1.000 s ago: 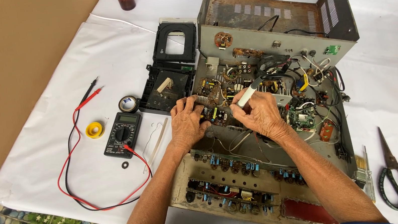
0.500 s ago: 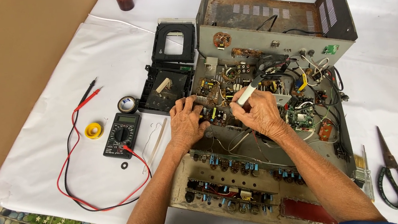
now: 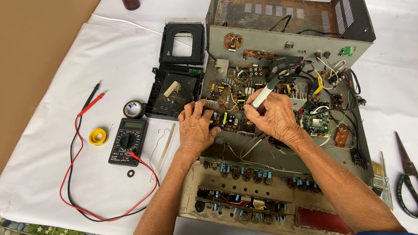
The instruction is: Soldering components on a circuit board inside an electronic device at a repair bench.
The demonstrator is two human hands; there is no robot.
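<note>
Chassis [image 3: 221,47] of grey metal, an opened electronic unit with its circuit boards bared, sits at the middle of a white sheet [image 3: 53,62]; its back wall stands up at the far side and its long front edge, lined with blue parts, runs nearest the person. A brown cardboard sheet [image 3: 15,56] lies to the left. Left of the chassis rests a black plastic frame [image 3: 177,79] in two hinged halves. Black-handled scissors [image 3: 417,187] lie to the right, blades pointing away from the person, with a small screwdriver [image 3: 385,186] just beside them. A black multimeter [image 3: 127,142] lies left of the arms, its red and black leads [image 3: 75,171] looping over the sheet, probes pointing up and right. Near it are a roll of black tape [image 3: 134,109] and a yellow spool [image 3: 98,136].

The left hand [image 3: 195,130] is curled, fingers pressed down on a small board [image 3: 228,120]. The right hand [image 3: 275,117] is closed around a slim white tool [image 3: 262,96], whose long axis slants up and to the right, its dark end raised away from the person.
</note>
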